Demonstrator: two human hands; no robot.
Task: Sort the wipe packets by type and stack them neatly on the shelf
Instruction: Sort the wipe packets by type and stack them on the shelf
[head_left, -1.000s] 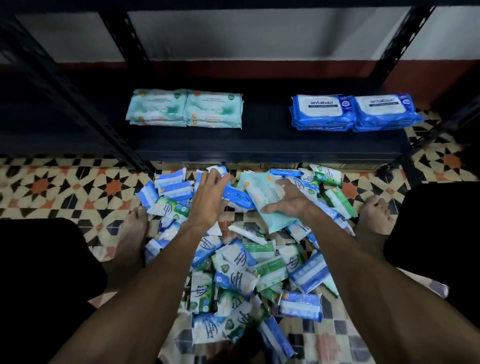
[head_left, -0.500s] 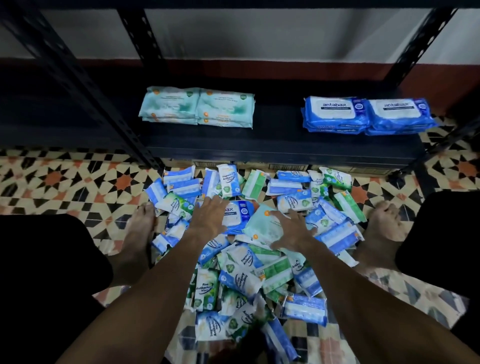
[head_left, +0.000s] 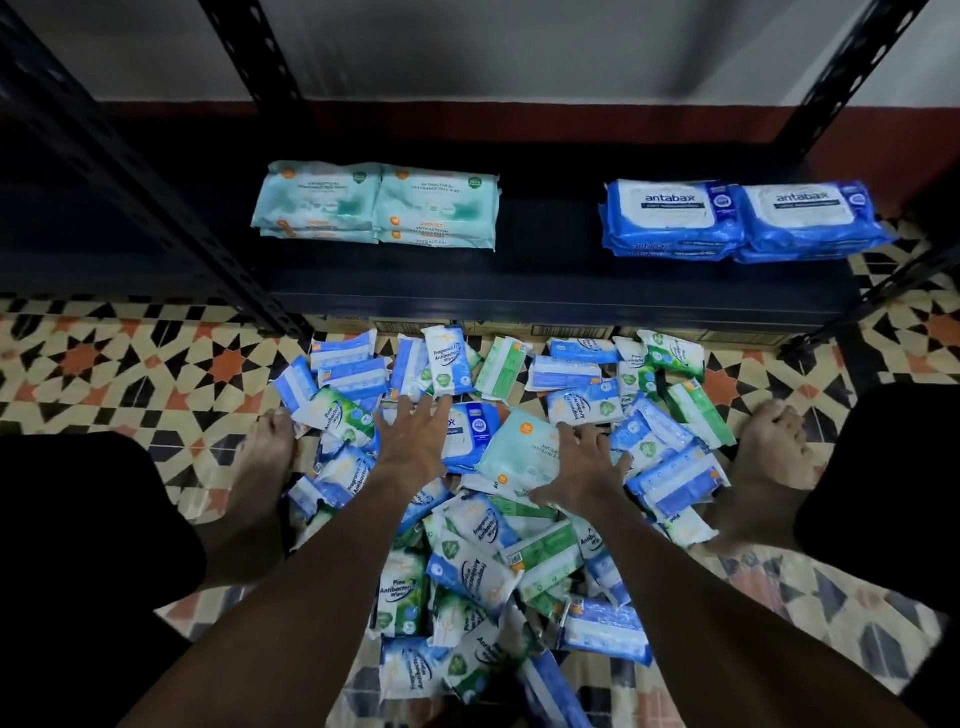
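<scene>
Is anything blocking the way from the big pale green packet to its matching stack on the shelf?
Nothing visible: the packet lies atop the pile, and the shelf before the matching stack is bare.

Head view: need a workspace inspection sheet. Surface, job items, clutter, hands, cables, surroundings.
Surface: patterned tile floor; dark shelf board above it.
Job's things: teal packs stacked on the shelf's left, blue antabax packs on its right; pile of small packets loose on the floor, with a large teal pack and a large blue pack on top.
Clutter: nothing seen beyond the pile.
Hands: left hand open, spread over the large blue pack; right hand open, over the large teal pack.
Cables: nothing seen.
Surroundings: black shelf uprights, white wall, bare feet flanking the pile.
</scene>
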